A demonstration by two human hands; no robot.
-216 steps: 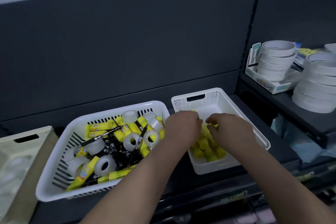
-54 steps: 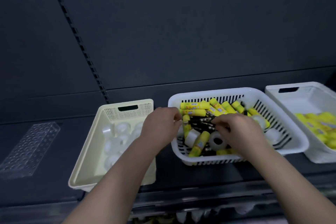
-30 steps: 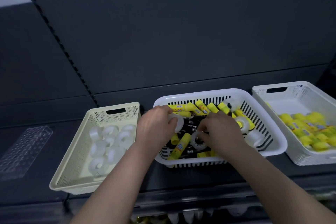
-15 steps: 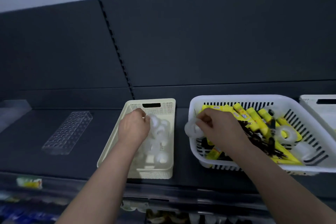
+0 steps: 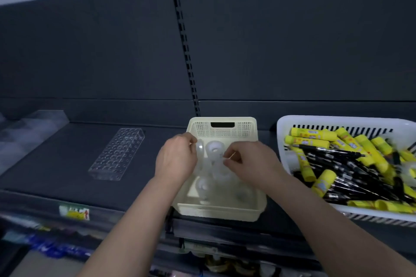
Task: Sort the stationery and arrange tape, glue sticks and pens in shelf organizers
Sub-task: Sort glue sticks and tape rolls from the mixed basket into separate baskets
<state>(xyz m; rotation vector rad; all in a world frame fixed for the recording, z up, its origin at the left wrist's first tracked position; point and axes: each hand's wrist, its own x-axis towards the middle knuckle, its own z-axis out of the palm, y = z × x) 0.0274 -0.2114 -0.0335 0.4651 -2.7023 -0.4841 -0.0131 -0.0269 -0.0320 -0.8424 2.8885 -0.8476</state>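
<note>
Hovering over the cream perforated plastic basket (image 5: pixel 222 129), both hands work among the clear tape rolls (image 5: pixel 215 147) lying in it. The left hand (image 5: pixel 176 161) curls its fingers round one translucent roll (image 5: pixel 199 148) standing on edge by the far left wall. The right hand (image 5: pixel 251 164) pinches thumb and forefinger on what seems the rim of a second roll (image 5: pixel 221 159), though blur hides the detail. A roll released on edge could, I judge, trundle off or topple onto its neighbours, leaving the basket untidy. The held roll's axis appears to run left to right, hole facing sideways; the loose ones lie mostly flat, holes upward. Yellow glue sticks (image 5: pixel 310 135) and black pens (image 5: pixel 337 164) wait mixed in the white slotted basket (image 5: pixel 337 119) at right.
</note>
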